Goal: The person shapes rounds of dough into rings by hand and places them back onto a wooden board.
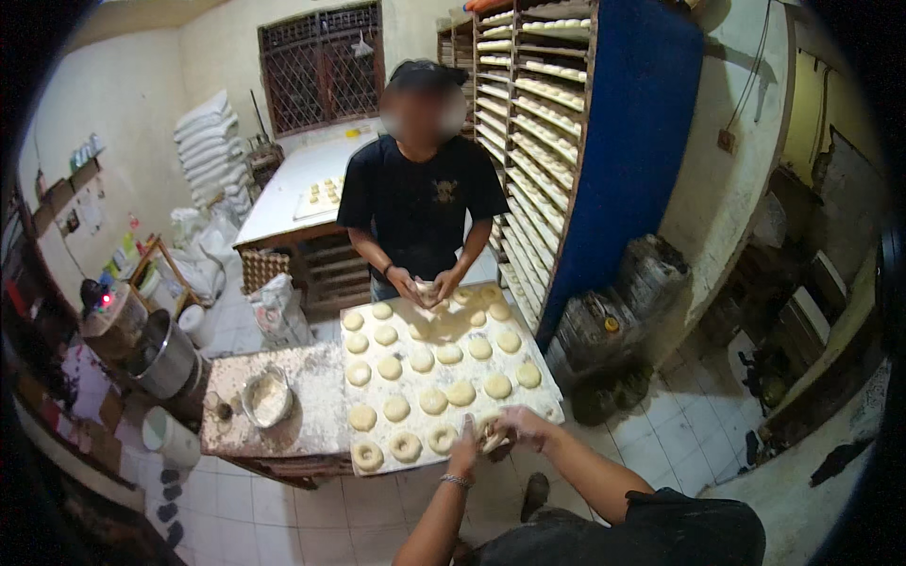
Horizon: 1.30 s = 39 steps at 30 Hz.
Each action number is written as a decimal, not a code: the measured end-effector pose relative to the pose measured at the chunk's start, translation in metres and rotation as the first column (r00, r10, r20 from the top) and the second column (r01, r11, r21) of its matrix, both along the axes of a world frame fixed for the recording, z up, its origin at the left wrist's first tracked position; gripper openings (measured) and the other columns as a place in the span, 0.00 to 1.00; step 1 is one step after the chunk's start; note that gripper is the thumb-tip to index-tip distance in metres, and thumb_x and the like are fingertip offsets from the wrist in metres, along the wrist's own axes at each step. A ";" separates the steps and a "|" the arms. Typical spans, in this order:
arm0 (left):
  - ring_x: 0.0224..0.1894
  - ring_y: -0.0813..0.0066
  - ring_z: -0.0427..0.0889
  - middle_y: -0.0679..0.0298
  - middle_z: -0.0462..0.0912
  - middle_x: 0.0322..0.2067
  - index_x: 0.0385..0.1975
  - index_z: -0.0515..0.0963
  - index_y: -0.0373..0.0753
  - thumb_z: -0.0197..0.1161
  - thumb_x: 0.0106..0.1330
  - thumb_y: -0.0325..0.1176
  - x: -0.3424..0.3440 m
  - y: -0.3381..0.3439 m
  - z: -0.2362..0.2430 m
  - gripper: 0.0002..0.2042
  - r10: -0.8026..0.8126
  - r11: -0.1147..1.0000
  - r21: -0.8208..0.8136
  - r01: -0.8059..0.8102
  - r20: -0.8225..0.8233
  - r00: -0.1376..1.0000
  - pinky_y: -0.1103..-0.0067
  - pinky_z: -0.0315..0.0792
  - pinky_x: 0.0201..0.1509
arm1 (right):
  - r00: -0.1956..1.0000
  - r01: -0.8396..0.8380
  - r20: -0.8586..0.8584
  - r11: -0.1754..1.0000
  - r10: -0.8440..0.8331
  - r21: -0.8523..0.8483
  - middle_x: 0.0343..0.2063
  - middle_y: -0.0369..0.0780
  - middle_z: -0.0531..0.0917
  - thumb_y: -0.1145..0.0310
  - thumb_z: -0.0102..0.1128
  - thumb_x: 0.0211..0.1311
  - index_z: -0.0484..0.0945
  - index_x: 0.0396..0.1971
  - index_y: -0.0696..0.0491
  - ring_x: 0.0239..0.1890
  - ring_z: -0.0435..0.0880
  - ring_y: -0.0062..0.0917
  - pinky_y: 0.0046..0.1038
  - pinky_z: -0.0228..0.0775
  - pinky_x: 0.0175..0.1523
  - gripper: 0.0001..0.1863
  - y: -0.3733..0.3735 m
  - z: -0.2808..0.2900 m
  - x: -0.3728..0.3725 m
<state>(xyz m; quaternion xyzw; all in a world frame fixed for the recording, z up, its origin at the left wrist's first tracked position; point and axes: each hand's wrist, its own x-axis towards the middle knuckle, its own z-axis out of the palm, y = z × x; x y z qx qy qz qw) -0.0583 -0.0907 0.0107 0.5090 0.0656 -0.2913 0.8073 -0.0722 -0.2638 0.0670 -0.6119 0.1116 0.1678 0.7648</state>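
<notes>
A ring of pale dough [490,435] is held between my two hands over the near right edge of a floured white board [510,379]. My left hand [464,453] grips its left side, and my right hand [526,426] closes on its right side. Just left of my left hand lies a dough ring with a hole [442,440], and more rings continue along the near row. Several round dough pieces [433,401] without clear holes sit in rows farther back. Across the board a co-worker's hands [427,289] hold another piece of dough.
A bowl of flour [268,398] stands on the floured table [316,382] to the left. The co-worker [425,198] stands at the far side. Behind at right rises a tall rack [543,123] of dough trays with a blue side. A steel mixing bowl [168,357] is far left.
</notes>
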 end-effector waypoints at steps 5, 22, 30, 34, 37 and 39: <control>0.37 0.70 0.79 0.62 0.82 0.36 0.47 0.78 0.37 0.42 0.72 0.64 -0.008 -0.019 0.035 0.32 -0.077 0.933 -0.361 -0.012 -0.232 0.970 0.72 0.74 0.43 | 0.988 -0.124 0.039 0.913 0.151 -0.388 0.25 0.41 0.81 0.45 0.44 0.74 0.79 0.33 0.60 0.29 0.79 0.25 0.30 0.71 0.38 0.30 0.000 0.026 -0.016; 0.21 0.81 0.75 0.66 0.79 0.22 0.36 0.77 0.38 0.39 0.74 0.64 -0.020 -0.202 0.060 0.32 -0.189 0.863 0.504 0.038 0.253 0.949 0.82 0.68 0.25 | 0.989 -0.043 0.121 0.948 0.085 -0.315 0.18 0.37 0.78 0.28 0.40 0.65 0.79 0.27 0.59 0.21 0.76 0.23 0.27 0.71 0.30 0.43 -0.180 0.019 -0.011; 0.20 0.70 0.74 0.57 0.76 0.19 0.38 0.80 0.30 0.44 0.74 0.60 -0.045 -0.230 0.058 0.33 0.136 0.814 0.550 -0.186 0.131 0.982 0.70 0.72 0.28 | 0.890 -0.273 0.040 0.601 0.454 -0.752 0.29 0.52 0.82 0.34 0.39 0.70 0.80 0.39 0.62 0.31 0.82 0.43 0.44 0.73 0.39 0.40 -0.203 -0.020 0.002; 0.20 0.76 0.73 0.62 0.78 0.20 0.33 0.79 0.30 0.49 0.72 0.60 -0.034 -0.229 0.066 0.31 0.099 0.863 0.427 -0.268 0.377 0.921 0.77 0.69 0.26 | 0.979 -0.013 0.186 0.940 0.081 -0.340 0.23 0.35 0.78 0.34 0.41 0.69 0.79 0.33 0.60 0.23 0.77 0.19 0.26 0.69 0.28 0.38 -0.197 -0.011 0.012; 0.21 0.79 0.73 0.65 0.79 0.23 0.35 0.80 0.31 0.48 0.72 0.62 -0.024 -0.236 0.061 0.32 0.310 0.887 0.312 -0.340 0.144 0.940 0.78 0.68 0.25 | 0.915 -0.252 0.152 0.823 0.373 -0.509 0.18 0.34 0.76 0.30 0.40 0.67 0.80 0.31 0.60 0.21 0.74 0.16 0.24 0.66 0.27 0.41 -0.206 0.000 0.015; 0.24 0.78 0.74 0.65 0.80 0.24 0.36 0.80 0.32 0.46 0.73 0.59 -0.019 -0.234 0.052 0.30 0.376 0.911 0.149 -0.385 0.086 0.923 0.78 0.69 0.29 | 0.974 -0.135 0.172 0.987 0.149 -0.089 0.18 0.35 0.77 0.28 0.41 0.64 0.80 0.31 0.59 0.22 0.76 0.15 0.21 0.68 0.28 0.43 -0.209 0.008 0.017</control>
